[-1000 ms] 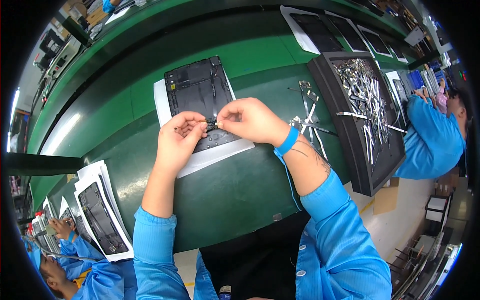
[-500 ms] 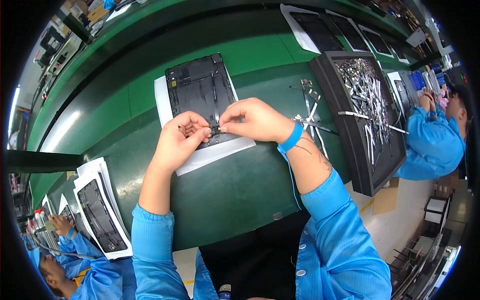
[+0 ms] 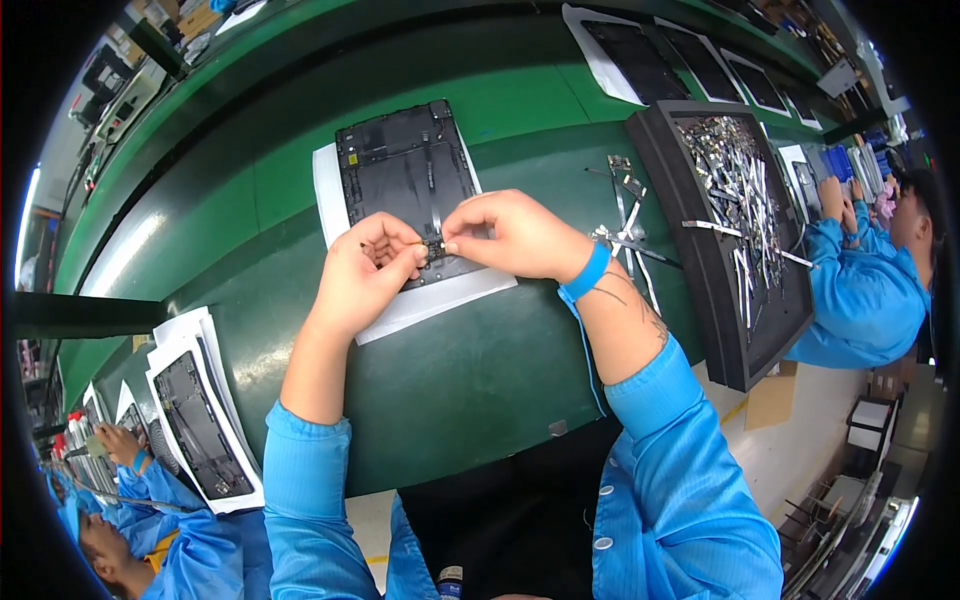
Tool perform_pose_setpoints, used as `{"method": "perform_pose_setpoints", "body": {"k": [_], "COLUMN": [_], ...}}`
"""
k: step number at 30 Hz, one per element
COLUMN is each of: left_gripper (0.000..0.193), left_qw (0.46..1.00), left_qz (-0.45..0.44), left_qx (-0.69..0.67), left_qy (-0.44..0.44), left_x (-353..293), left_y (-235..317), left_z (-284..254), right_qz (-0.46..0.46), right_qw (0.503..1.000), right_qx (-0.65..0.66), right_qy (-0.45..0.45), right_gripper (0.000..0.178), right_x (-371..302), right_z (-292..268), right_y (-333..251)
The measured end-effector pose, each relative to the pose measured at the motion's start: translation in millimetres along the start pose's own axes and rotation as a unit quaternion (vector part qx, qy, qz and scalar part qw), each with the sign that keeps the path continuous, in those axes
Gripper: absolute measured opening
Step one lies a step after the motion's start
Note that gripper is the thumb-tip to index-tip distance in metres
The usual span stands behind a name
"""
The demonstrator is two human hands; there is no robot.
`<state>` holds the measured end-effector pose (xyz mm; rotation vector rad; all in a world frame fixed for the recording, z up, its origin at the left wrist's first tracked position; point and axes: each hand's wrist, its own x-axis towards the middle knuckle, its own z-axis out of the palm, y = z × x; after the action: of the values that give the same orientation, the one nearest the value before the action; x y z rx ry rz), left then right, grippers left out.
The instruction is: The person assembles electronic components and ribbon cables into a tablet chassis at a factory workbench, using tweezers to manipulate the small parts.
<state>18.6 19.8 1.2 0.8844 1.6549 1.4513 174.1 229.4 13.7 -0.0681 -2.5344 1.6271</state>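
Observation:
A black tablet housing [image 3: 390, 170] lies on a white paper sheet [image 3: 440, 308] in front of me. At its near end is a small dark circuit board [image 3: 433, 248], with a flat cable running up the housing from it. My left hand [image 3: 362, 270] pinches the board's left end between thumb and index finger. From the other side my right hand [image 3: 520, 235], a blue band at its wrist, pinches the right end. Whether the board rests in the housing or sits just above it, I cannot tell.
Loose flex cables [image 3: 625, 220] lie on the green table [image 3: 480, 370] to the right. Beyond them stands a black tray [image 3: 700, 285] heaped with more cables [image 3: 735, 180]. Tablet housings on paper [image 3: 205, 425] lie at left; others [image 3: 640, 60] line the far shelf. Co-workers sit on both sides.
Both hands stay at the board, with only slight shifts of the fingers. The whole view has moved a little. The co-worker at right has moved their hands.

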Motion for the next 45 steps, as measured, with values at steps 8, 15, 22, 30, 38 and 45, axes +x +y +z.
{"method": "perform_pose_setpoints", "body": {"k": [8,15,22,30,38,45], "left_gripper": [0.009,0.018,0.023,0.025,0.026,0.025], "left_qw": [0.998,0.993,0.991,0.988,0.992,0.992], "left_qz": [0.042,0.055,0.069,0.075,0.059,0.07], "left_qx": [0.032,-0.032,-0.055,-0.073,-0.03,-0.027], "left_qy": [0.043,0.096,0.099,0.111,0.106,0.099], "left_x": [-1.4,-2.1,-0.1,1.0,-1.2,0.6], "left_y": [-0.1,-4.2,-7.6,-10.4,-9.1,-4.9], "left_z": [8.7,4.4,2.4,2.7,2.4,3.3], "right_qz": [-0.05,-0.088,-0.104,-0.087,-0.1,-0.092], "right_qw": [0.992,0.968,0.957,0.963,0.954,0.953], "right_qx": [-0.067,-0.216,-0.251,-0.243,-0.265,-0.274], "right_qy": [0.09,0.093,0.104,0.079,0.099,0.091], "right_gripper": [0.008,0.014,0.014,0.014,0.016,0.019], "right_x": [6.1,3.2,4.1,2.2,2.5,3.1], "right_z": [15.7,29.4,32.4,30.0,35.6,35.8], "right_y": [1.9,-6.2,-7.8,-12.0,-8.9,-10.7]}}
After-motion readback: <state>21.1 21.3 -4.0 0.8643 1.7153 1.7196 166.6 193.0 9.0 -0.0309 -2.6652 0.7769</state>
